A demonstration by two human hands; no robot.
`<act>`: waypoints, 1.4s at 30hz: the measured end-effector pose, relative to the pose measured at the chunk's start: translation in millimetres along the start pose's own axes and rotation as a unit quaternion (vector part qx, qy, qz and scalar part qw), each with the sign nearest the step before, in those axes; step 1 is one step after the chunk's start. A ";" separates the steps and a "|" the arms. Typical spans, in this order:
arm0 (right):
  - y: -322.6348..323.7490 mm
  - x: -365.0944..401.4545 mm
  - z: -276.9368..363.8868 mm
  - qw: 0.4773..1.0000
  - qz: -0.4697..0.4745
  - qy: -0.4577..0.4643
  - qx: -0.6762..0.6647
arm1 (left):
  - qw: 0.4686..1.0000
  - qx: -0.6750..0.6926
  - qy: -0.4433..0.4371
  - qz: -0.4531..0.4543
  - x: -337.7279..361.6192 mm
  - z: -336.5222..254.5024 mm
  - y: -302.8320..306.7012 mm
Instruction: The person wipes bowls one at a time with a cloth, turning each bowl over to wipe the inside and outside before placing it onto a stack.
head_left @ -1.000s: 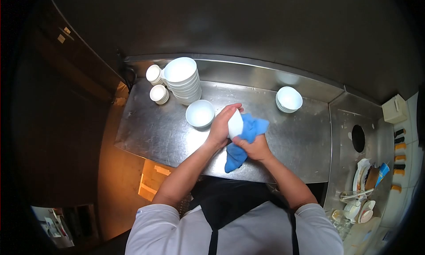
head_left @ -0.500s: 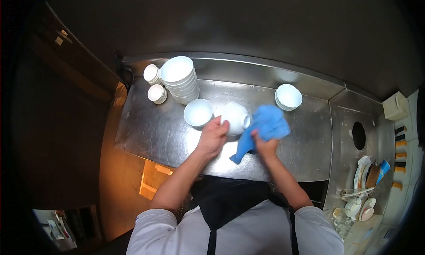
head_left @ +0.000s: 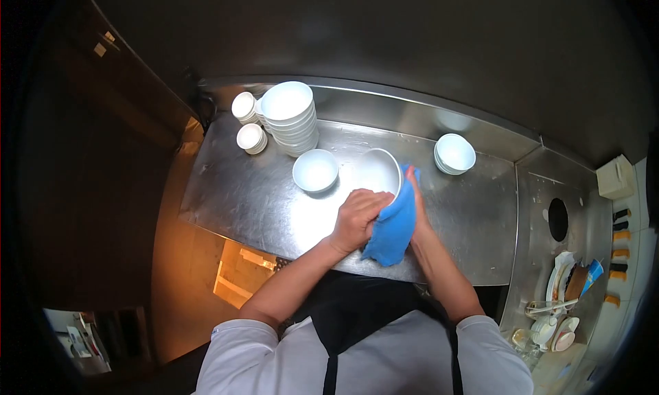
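A white bowl (head_left: pixel 374 172) is held tilted on its side above the steel counter, with its opening facing right. My left hand (head_left: pixel 358 220) is closed on the near part of its rim. My right hand (head_left: pixel 418 210) holds a blue cloth (head_left: pixel 393 234) against the rim side of the bowl, the cloth hanging down toward my apron. Part of the right hand's fingers is hidden behind the cloth. Just left of the held bowl, a single white bowl (head_left: pixel 316 170) stands upright on the counter.
A tall stack of white bowls (head_left: pixel 292 120) stands at the back left, beside stacks of small cups (head_left: pixel 251 140). A short bowl stack (head_left: pixel 454 153) sits at the back right. On the far right are a round hole (head_left: pixel 557 220) in the steel and used dishes (head_left: pixel 563 278).
The held bowl has turned from base facing right to opening facing right. My left hand has shifted right and down; the cloth has come against the bowl.
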State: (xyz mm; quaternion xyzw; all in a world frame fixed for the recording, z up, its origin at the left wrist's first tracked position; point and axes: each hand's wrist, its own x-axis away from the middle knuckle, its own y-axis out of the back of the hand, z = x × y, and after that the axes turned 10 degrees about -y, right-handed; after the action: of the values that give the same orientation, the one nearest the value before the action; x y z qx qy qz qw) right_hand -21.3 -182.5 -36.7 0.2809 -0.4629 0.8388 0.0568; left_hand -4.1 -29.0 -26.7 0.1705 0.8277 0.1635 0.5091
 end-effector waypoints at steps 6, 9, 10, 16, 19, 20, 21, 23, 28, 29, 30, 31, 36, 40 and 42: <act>-7.0 22.7 -14.0 0.996 -0.019 0.021 0.080 | 0.977 -0.201 0.042 0.060 15.5 35.9 60.3; -2.6 16.1 -3.1 0.998 -0.001 0.030 0.060 | 0.961 -0.249 0.069 0.101 33.3 54.6 68.1; -5.4 15.9 -3.7 0.998 0.003 0.027 0.053 | 0.958 -0.249 0.081 0.116 36.2 57.8 67.1; -8.4 13.4 -9.3 0.996 -0.018 0.033 0.083 | 0.944 -0.237 0.162 0.160 48.8 52.8 66.6; -9.8 20.7 -4.8 0.996 -0.023 0.053 0.062 | 0.936 -0.279 0.166 0.140 62.3 52.8 85.3; -8.4 22.8 -2.3 0.996 -0.018 0.062 0.056 | 0.933 -0.297 0.161 0.123 67.5 57.1 93.3; -5.4 24.6 -1.7 0.996 -0.014 0.070 0.048 | 0.931 -0.313 0.156 0.108 71.9 60.1 102.3; 4.6 25.0 -1.3 0.996 -0.001 0.070 0.047 | 0.894 -0.339 0.241 0.167 73.0 77.8 119.0; -0.1 33.2 -5.2 0.996 -0.048 0.059 0.039 | 0.909 -0.393 0.101 0.094 38.5 65.4 109.0; 5.8 33.7 -7.2 0.996 -0.055 0.056 0.036 | 0.941 -0.310 0.097 0.098 32.6 56.7 96.9; 12.7 36.4 -8.1 0.996 -0.064 0.055 0.032 | 0.965 -0.222 0.092 0.104 25.9 48.6 81.2; 17.4 40.3 -8.0 0.993 -0.085 0.061 0.057 | 0.978 -0.150 0.111 0.098 17.2 41.8 61.6; 55.0 58.3 4.6 0.948 -0.064 0.117 0.289 | 0.989 -0.004 0.041 0.140 -32.3 53.1 -47.0; 80.3 76.8 21.7 0.949 -0.142 0.152 0.235 | 0.979 0.008 -0.075 0.187 -71.4 58.5 -131.7; 89.6 89.3 34.2 0.960 -0.168 0.141 0.173 | 0.971 -0.029 -0.095 0.217 -83.7 57.6 -161.7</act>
State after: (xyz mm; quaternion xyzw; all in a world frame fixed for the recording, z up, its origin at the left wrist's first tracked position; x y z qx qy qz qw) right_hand -113.4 -275.4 -42.5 0.2389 -0.2440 0.9156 0.2123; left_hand 64.4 -204.7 -57.4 0.3460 0.7137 0.2772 0.5423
